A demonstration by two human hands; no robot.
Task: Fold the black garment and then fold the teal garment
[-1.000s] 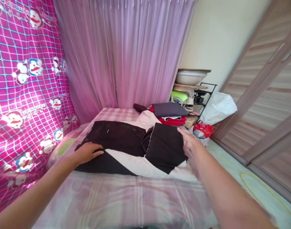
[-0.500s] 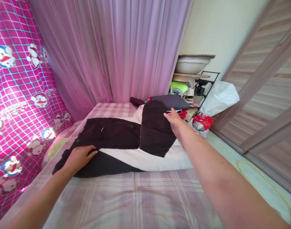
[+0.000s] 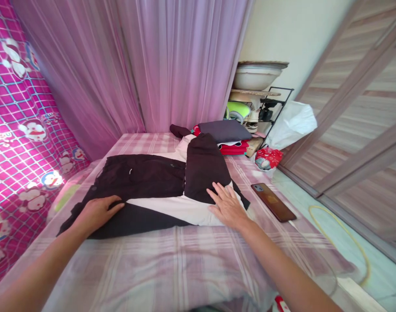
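A black-and-white garment [image 3: 155, 174], which looks like a jacket, lies spread on the bed, with a black section [image 3: 202, 160] lying across its right part. My left hand [image 3: 99, 212] rests on its near left edge, thumb apart from the fingers, holding nothing. Fingers spread, my right hand [image 3: 228, 204] lies flat on the near right part, where black meets white. A white panel [image 3: 172, 208] runs between the two hands.
Plaid bedding [image 3: 185, 260] covers the bed. Behind the garment are a dark folded cloth [image 3: 225, 130] and red folded clothes [image 3: 233, 148]. To the right lies a phone [image 3: 273, 203] with a cable. A shelf [image 3: 282, 106] holds a basin [image 3: 258, 77].
My right hand has come back toward me from the black section's far right side to its near edge. My left hand stays on the garment. The phone has come into view.
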